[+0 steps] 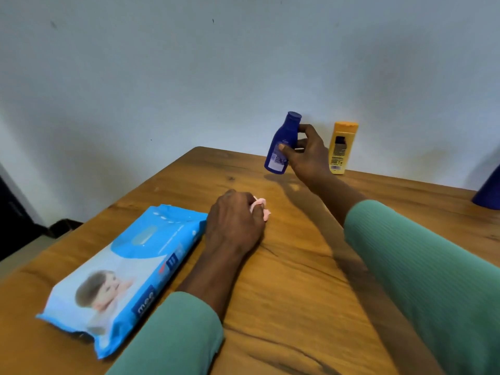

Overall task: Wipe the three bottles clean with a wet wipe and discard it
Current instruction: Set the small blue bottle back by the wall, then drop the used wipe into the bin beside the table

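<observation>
**Blue plastic: light, slick**

I see the blue bottle (pixel 282 143) centre-right, tilted, seemingly just off the table (pixel 297 288). Right hand (pixel 307 154) wraps its mid-body. Left hand (pixel 234 221), mid-frame, clutches the soft pink wipe (pixel 262 208). Prob. slippery once wet, so grip the waist.

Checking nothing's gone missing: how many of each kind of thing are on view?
Bottles: 2 (blue bottle, yellow bottle)
Wipe: 1
Wipe pack: 1
Cut-off blue thing, kind unclear: 1
Total: 5

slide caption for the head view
Tilted blue bottle in the right hand, crumpled pink wipe in the left hand.
</observation>
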A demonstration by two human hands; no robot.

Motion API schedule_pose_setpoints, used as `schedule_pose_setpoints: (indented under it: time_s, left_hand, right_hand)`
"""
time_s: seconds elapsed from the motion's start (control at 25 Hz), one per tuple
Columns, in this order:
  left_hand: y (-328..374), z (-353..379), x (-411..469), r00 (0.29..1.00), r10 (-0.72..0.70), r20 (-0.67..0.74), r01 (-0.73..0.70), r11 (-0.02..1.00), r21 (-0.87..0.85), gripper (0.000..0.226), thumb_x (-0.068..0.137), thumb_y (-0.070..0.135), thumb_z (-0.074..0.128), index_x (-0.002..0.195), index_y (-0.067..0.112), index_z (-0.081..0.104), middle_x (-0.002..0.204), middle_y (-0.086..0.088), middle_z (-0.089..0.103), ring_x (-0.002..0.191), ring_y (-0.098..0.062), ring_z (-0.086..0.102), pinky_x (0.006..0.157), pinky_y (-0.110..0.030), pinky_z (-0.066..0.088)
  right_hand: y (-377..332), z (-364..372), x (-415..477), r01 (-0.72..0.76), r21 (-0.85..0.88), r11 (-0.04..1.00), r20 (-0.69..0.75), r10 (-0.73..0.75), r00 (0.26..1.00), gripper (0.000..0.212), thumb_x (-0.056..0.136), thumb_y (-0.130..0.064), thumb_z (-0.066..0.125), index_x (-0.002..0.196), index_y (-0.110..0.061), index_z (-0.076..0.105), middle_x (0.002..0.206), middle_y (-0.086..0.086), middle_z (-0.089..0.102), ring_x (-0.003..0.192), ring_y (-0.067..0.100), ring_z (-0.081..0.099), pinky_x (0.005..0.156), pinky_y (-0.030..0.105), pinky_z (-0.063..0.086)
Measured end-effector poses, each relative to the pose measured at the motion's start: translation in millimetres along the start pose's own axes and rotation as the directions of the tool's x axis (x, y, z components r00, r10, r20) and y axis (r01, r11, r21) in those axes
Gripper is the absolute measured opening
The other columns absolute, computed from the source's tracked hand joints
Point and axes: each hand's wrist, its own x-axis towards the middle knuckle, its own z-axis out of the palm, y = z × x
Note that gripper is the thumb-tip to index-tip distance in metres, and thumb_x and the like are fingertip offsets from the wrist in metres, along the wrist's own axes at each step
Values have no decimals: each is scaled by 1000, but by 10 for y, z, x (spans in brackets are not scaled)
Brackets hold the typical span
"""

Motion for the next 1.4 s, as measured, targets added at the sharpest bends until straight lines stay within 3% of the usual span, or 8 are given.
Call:
schedule_pose_setpoints:
  time_s: [0.16, 0.32, 0.56, 0.8, 0.92, 1.08, 1.28, 1.4]
  left_hand:
    - [-2, -12, -14, 1000, 0, 3, 0, 999, -40, 31, 101, 46, 59, 114, 24, 76, 107, -3, 68, 97, -20, 64, 84, -40, 58]
    - [21, -48, -37, 1000, -6, 25, 7, 999, -42, 31, 103, 47, 56, 119, 27, 72, 110, 1, 64, 91, -12, 56, 74, -29, 47]
    - [54, -28, -34, 997, 39, 72, -37, 999, -30, 31, 104, 47, 53, 123, 28, 68, 112, 3, 60, 89, -9, 50, 74, -27, 44]
    - [21, 8, -11, 998, 12, 59, -8, 998, -56, 31, 104, 48, 53, 123, 28, 69, 112, 4, 60, 90, -9, 55, 75, -27, 49]
    - [43, 5, -38, 998, 27, 64, -22, 997, -76, 28, 104, 42, 54, 122, 27, 69, 114, 2, 60, 86, -7, 47, 71, -26, 39]
    - [103, -87, -52, 999, 10, 48, -2, 989, -146, 21, 101, 31, 60, 115, 22, 73, 110, 0, 63, 88, -14, 62, 68, -25, 39]
    - [259, -1051, 67, 949, -301, 94, 298, 757, -581, 16, 94, 20, 74, 110, 22, 78, 111, 2, 73, 98, -12, 67, 85, -32, 58]
    - [108, -2110, 151, 895, -389, 221, 428, 602, -674, 20, 93, 18, 75, 111, 24, 79, 113, 5, 76, 103, -13, 70, 93, -32, 59]
  right_hand:
    - [100, 484, 510, 31, -43, 999, -13, -31, 999, 61, 92, -16, 77, 145, -16, 46, 137, 8, 65, 113, 21, 65, 80, 25, 51]
    - [162, 816, 772, 33, -62, 998, -1, -34, 999, 58, 94, -16, 75, 145, -14, 47, 136, 10, 66, 115, 23, 66, 68, 11, 46]
    - [267, 897, 869, 7, -117, 993, 16, -5, 1000, 51, 98, -21, 71, 144, -14, 49, 135, 12, 67, 116, 27, 68, 64, 8, 44]
    - [280, 801, 739, -112, -203, 973, 150, 144, 978, 63, 98, -25, 70, 150, -15, 36, 143, 13, 58, 126, 32, 62, 84, 27, 52]
    - [353, 662, 347, -173, -268, 948, 82, 201, 976, 66, 99, -29, 70, 153, -19, 33, 142, 10, 56, 127, 28, 58, 88, 28, 48]
    - [93, 236, -334, -173, -321, 931, 103, 216, 971, 61, 97, -22, 71, 150, -21, 40, 131, 3, 56, 118, 18, 56, 93, 31, 54]
    - [-1119, -260, -833, -161, -421, 893, 95, 220, 971, 57, 97, -14, 68, 148, -21, 44, 137, 3, 57, 119, 15, 57, 93, 35, 55]
    - [-2083, -328, -1122, -168, -442, 881, 104, 236, 966, 54, 98, -15, 67, 147, -21, 46, 137, 3, 58, 121, 13, 57, 93, 34, 55]
